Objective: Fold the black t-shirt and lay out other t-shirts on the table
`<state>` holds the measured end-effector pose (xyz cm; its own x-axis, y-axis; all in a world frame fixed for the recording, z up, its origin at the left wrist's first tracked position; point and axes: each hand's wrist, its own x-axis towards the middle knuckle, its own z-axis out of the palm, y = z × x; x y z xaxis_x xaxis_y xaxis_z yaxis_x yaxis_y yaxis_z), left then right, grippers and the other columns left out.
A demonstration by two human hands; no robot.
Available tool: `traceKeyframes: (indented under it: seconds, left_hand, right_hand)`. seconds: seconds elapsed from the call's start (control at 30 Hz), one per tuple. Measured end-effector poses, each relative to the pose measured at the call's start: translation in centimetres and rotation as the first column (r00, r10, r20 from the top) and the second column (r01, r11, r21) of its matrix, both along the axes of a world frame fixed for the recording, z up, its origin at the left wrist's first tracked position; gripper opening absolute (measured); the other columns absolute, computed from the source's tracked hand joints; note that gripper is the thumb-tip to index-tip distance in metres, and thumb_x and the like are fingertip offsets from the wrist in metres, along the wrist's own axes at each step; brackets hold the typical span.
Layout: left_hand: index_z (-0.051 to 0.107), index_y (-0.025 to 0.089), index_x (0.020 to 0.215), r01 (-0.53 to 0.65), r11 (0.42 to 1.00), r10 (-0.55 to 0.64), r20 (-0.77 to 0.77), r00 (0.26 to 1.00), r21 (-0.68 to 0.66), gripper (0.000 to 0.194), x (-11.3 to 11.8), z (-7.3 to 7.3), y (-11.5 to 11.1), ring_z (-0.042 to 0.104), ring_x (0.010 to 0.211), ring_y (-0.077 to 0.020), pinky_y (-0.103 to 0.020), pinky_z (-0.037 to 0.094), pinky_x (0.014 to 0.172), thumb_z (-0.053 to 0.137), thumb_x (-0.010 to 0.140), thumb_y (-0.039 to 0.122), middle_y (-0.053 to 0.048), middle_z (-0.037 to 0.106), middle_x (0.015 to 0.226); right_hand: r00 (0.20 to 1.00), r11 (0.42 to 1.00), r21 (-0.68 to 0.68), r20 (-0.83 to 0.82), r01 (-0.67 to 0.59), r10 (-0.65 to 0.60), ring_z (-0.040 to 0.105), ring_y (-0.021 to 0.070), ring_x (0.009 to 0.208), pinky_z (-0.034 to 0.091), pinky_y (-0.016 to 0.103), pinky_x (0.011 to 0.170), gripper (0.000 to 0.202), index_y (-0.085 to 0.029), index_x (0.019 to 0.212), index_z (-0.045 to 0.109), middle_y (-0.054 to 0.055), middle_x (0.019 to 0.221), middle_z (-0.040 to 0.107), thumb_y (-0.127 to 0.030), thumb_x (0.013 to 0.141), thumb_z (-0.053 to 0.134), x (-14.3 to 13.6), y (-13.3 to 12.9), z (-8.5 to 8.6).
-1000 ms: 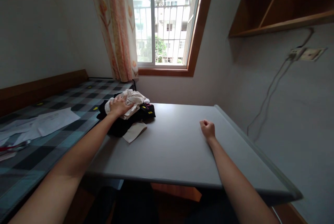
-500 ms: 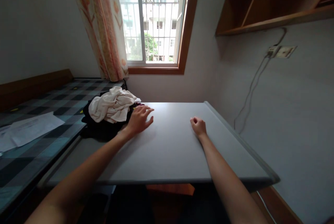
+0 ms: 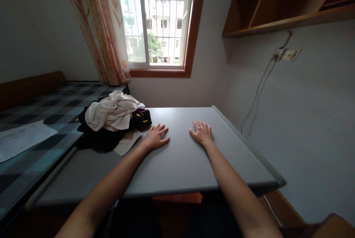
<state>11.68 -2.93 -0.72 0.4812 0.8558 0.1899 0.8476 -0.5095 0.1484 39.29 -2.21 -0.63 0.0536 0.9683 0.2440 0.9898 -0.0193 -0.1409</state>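
Palm down on the grey-white table (image 3: 177, 167), my left hand (image 3: 156, 137) lies with its fingers spread and holds nothing. Across from it, my right hand (image 3: 202, 133) also rests on the tabletop, fingers apart. Just left of my left hand sits a heap of crumpled clothes: a cream-white cloth (image 3: 112, 110) lies on top of black clothing (image 3: 97, 140). A beige piece of fabric (image 3: 128, 143) sticks out of the heap toward my left forearm. Dark fabric with yellow and pink marks (image 3: 142, 117) shows at the heap's right side.
On the left, a bed with a checked cover (image 3: 55, 110) adjoins the table, and a white paper (image 3: 24, 138) lies on it. A curtain (image 3: 97, 27) hangs beside the barred window (image 3: 163, 27). Wooden shelves (image 3: 266, 23) and a socket with cords (image 3: 288, 54) are on the right wall.
My right hand has gone from a fist to spread fingers on the table. My left hand has moved away from the clothes and flattened, uncovering the beige fabric. The view has shifted slightly.
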Motion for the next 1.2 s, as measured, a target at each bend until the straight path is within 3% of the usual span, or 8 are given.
traceKeyframes:
  seconds: [0.17,0.3,1.2]
  left_hand:
    - [0.044,0.026,0.144,-0.002,1.0,0.002,0.006,1.0,-0.023,0.066,0.02,0.12,-0.41,0.027,0.143,-0.0309,-0.052,0.02,0.115,0.042,0.088,0.062,-0.008,0.036,0.154]
    - [0.045,0.026,0.144,0.001,0.999,0.0,0.033,0.999,-0.034,0.066,-0.05,0.14,-0.4,0.027,0.143,-0.0311,-0.052,0.019,0.116,0.044,0.088,0.061,-0.008,0.036,0.154]
    - [0.045,0.025,0.144,0.006,0.999,-0.003,0.055,0.998,-0.051,0.066,-0.07,0.1,-0.43,0.026,0.144,-0.0314,-0.053,0.017,0.116,0.046,0.088,0.06,-0.009,0.035,0.154]
  right_hand:
    - [1.0,0.983,-0.184,0.007,0.028,-0.027,0.019,0.031,0.145,0.012,0.048,0.114,0.065,-0.032,0.15,0.034,0.007,0.158,0.028,-0.058,0.09,0.038,-0.16,0.11,0.24]
    - [1.0,0.969,-0.246,0.013,0.029,-0.027,0.015,0.0313,0.146,0.01,0.049,0.115,0.066,-0.033,0.151,0.03,0.006,0.16,0.022,-0.059,0.091,0.033,-0.22,0.32,0.32]
    - [1.0,0.973,-0.23,0.012,0.026,-0.024,0.018,0.0309,0.146,0.013,0.049,0.115,0.066,-0.033,0.15,0.033,0.006,0.159,0.023,-0.061,0.091,0.034,0.12,0.66,-0.19]
